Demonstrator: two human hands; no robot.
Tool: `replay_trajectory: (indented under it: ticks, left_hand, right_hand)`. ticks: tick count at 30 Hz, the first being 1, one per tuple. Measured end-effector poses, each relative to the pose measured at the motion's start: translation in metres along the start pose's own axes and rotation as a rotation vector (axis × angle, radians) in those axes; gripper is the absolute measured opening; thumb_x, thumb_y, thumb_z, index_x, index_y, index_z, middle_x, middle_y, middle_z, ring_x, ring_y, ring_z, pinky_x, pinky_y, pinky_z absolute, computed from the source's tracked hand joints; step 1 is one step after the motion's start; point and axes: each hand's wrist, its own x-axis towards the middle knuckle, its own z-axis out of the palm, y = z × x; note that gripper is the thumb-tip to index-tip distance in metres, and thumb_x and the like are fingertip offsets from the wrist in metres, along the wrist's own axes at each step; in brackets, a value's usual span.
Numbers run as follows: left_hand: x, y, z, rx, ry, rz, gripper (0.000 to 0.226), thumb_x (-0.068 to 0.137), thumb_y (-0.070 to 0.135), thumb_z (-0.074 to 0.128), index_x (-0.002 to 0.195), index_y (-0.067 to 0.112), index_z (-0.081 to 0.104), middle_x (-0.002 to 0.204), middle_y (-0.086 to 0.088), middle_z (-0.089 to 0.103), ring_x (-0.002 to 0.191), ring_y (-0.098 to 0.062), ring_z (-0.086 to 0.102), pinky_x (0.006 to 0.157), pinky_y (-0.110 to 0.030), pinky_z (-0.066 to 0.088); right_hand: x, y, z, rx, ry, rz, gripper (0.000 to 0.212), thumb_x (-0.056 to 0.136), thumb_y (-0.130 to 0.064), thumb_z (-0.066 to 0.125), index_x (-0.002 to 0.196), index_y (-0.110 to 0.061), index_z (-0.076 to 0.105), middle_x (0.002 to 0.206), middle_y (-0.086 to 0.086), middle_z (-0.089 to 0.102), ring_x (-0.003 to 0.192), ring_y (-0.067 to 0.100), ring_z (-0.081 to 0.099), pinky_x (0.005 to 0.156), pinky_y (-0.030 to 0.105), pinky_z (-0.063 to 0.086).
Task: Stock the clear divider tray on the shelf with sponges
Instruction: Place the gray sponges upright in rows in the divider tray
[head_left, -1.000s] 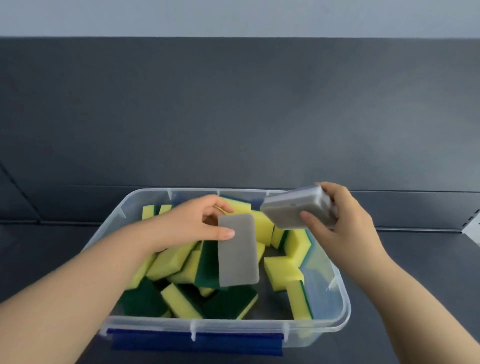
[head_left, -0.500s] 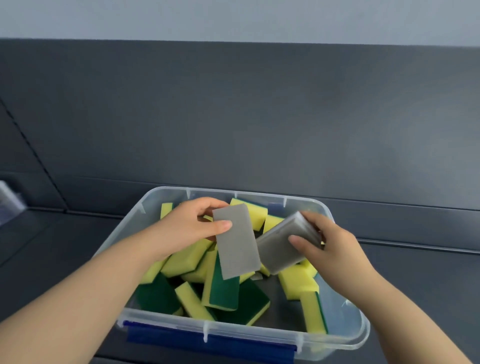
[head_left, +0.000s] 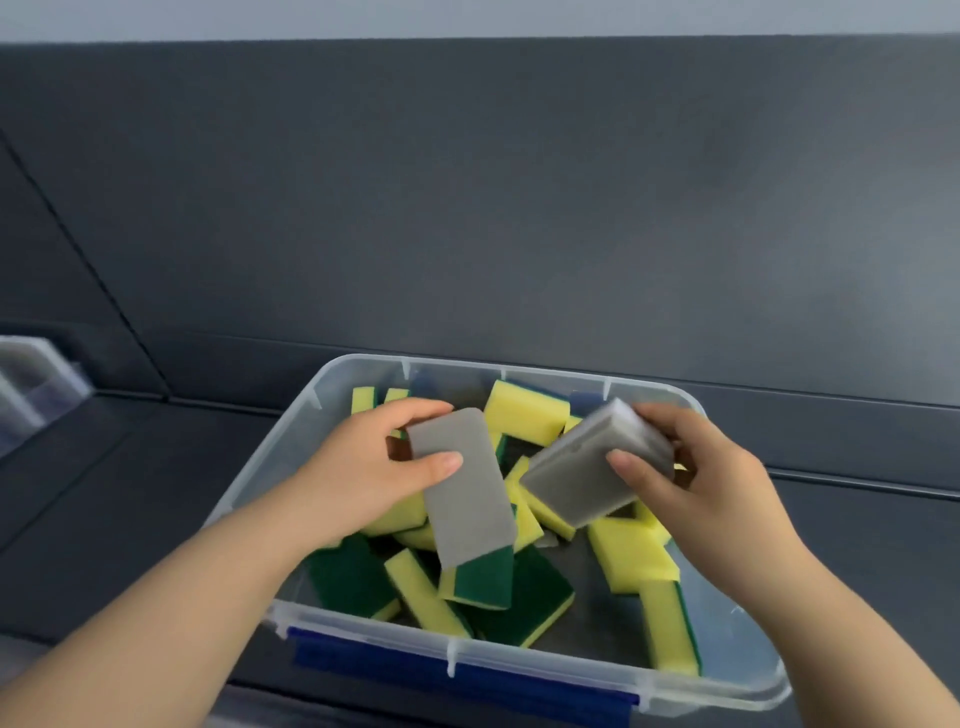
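Observation:
A clear plastic bin (head_left: 322, 410) with a blue front latch (head_left: 457, 675) stands on the dark shelf and holds several yellow-and-green sponges (head_left: 524, 410). My left hand (head_left: 363, 467) pinches a flat grey sponge (head_left: 467, 499) by its upper end, thumb on its face, above the bin's middle. My right hand (head_left: 711, 478) grips a thicker grey sponge (head_left: 582, 467), tilted, just right of the first one. The two grey sponges nearly touch. At the far left edge, blurred, is part of a clear tray (head_left: 31, 389).
A dark grey back panel (head_left: 519, 208) rises behind the bin. The dark shelf surface (head_left: 104, 519) stretches left and right of the bin. A seam in the panel runs diagonally at the left.
My right hand has lowered its grey sponge from above the bin's rim toward the left one. The view has shifted left, bringing the clear tray's edge into sight.

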Motion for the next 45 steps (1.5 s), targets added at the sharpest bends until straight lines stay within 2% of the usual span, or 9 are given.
replay_trajectory:
  ticks: [5,7,11,20,25,27,30,37,45]
  left_hand:
    - [-0.032,-0.023,-0.047,-0.093,0.135,-0.017,0.038,0.079,0.026,0.070,0.113,0.038,0.059,0.102,0.016,0.067,0.093,0.001,0.063,0.078,-0.024,0.052]
    - [-0.052,-0.030,-0.076,-0.108,0.182,0.001,0.037,0.079,0.026,0.071,0.111,0.040,0.059,0.101,0.018,0.068,0.092,0.003,0.063,0.073,-0.020,0.051]
    - [-0.105,-0.053,-0.148,-0.077,0.300,0.030,0.039,0.077,0.022,0.073,0.111,0.038,0.060,0.102,0.019,0.067,0.095,0.000,0.063,0.084,-0.028,0.050]
    - [-0.246,-0.146,-0.281,-0.020,0.477,-0.069,0.046,0.075,0.014,0.075,0.105,0.045,0.060,0.097,0.021,0.068,0.090,0.001,0.064,0.077,-0.022,0.051]
    - [-0.305,-0.209,-0.310,0.186,0.514,-0.118,0.054,0.059,0.047,0.074,0.102,0.069,0.049,0.109,0.036,0.054,0.098,0.007,0.056,0.084,-0.017,0.047]
    - [-0.318,-0.226,-0.317,0.232,0.519,-0.150,0.054,0.060,0.042,0.078,0.096,0.071,0.050,0.109,0.039,0.051,0.098,0.012,0.052,0.084,-0.013,0.044]
    - [-0.331,-0.250,-0.328,0.280,0.510,-0.204,0.046,0.070,0.026,0.080,0.094,0.057,0.054,0.104,0.032,0.054,0.098,0.014,0.049,0.084,-0.017,0.044]
    - [-0.311,-0.291,-0.391,0.457,0.589,-0.235,0.049,0.076,0.023,0.074,0.101,0.053,0.044,0.104,0.036,0.044,0.092,0.015,0.043,0.075,0.001,0.031]
    - [-0.249,-0.314,-0.512,0.575,0.694,-0.212,0.049,0.071,0.020,0.077,0.103,0.047,0.052,0.103,0.026,0.053,0.095,0.003,0.050,0.075,-0.008,0.035]
  right_hand:
    - [-0.004,-0.046,0.031,-0.021,0.026,-0.106,0.036,0.078,-0.028,0.069,0.097,-0.050,0.046,0.089,-0.025,0.058,0.080,0.000,0.058,0.066,0.019,0.048]
    - [-0.008,-0.071,0.051,-0.017,0.030,-0.169,0.037,0.077,-0.027,0.069,0.093,-0.052,0.046,0.087,-0.024,0.059,0.081,-0.003,0.058,0.064,0.011,0.046]
    - [-0.022,-0.132,0.105,0.047,-0.020,-0.260,0.038,0.077,-0.023,0.070,0.093,-0.049,0.047,0.088,-0.024,0.060,0.087,-0.011,0.055,0.065,0.000,0.040]
    - [-0.079,-0.228,0.268,0.144,-0.268,-0.332,0.033,0.077,-0.023,0.071,0.099,-0.041,0.055,0.098,-0.023,0.062,0.087,0.000,0.062,0.070,0.012,0.048]
    - [-0.113,-0.246,0.350,0.173,-0.428,-0.274,0.033,0.077,-0.024,0.072,0.097,-0.044,0.056,0.097,-0.018,0.064,0.091,-0.001,0.060,0.073,0.016,0.049]
    - [-0.122,-0.253,0.375,0.177,-0.476,-0.257,0.035,0.076,-0.021,0.073,0.096,-0.045,0.056,0.099,-0.016,0.064,0.089,-0.001,0.058,0.068,0.011,0.048]
    - [-0.121,-0.266,0.406,0.181,-0.549,-0.231,0.036,0.076,-0.020,0.073,0.097,-0.044,0.056,0.099,-0.017,0.063,0.088,-0.002,0.059,0.069,0.013,0.051]
    - [-0.073,-0.307,0.469,0.298,-0.537,-0.261,0.032,0.076,-0.015,0.073,0.096,-0.036,0.061,0.095,-0.021,0.065,0.084,0.001,0.062,0.069,0.010,0.047]
    - [0.007,-0.370,0.552,0.507,-0.466,-0.224,0.041,0.066,-0.040,0.064,0.106,-0.030,0.060,0.097,-0.020,0.066,0.086,-0.002,0.063,0.071,0.012,0.050]
